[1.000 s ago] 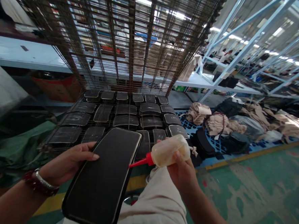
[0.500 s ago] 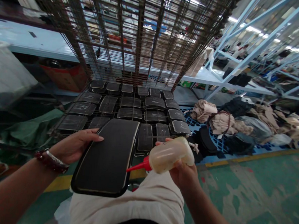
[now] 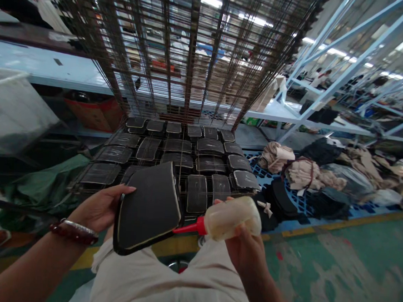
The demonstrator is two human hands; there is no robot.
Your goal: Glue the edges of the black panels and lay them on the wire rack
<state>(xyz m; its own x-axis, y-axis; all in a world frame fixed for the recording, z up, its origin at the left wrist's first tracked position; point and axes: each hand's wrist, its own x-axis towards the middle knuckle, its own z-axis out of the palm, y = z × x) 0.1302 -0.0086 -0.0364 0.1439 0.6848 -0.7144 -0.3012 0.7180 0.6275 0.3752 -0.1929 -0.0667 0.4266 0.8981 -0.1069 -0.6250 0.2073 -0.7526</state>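
My left hand (image 3: 104, 206) grips the left edge of a black panel (image 3: 148, 207), thumb on top and the other fingers hidden beneath. A thin pale line, like glue, runs just inside the panel's border. In my right hand (image 3: 243, 244) lies a translucent squeeze bottle (image 3: 233, 216) with a yellowish content, tipped on its side. Its red nozzle (image 3: 190, 227) points left, the tip at the panel's lower right corner. Behind the panel, several similar black panels (image 3: 196, 194) with pale outlines lie in rows on a wire rack.
Stacked wire rack shelves (image 3: 190, 54) rise steeply behind the rows of panels. At right, beige fabric bundles (image 3: 300, 173) and black pieces (image 3: 280, 199) lie on a blue grid platform. A white bin (image 3: 16, 112), a red-brown box (image 3: 94, 112) and green cloth (image 3: 49, 178) stand at left.
The panel has turned in my left hand, its near edge now slanting up to the right. The nozzle tip has gone from the panel's right edge to its lower right corner.
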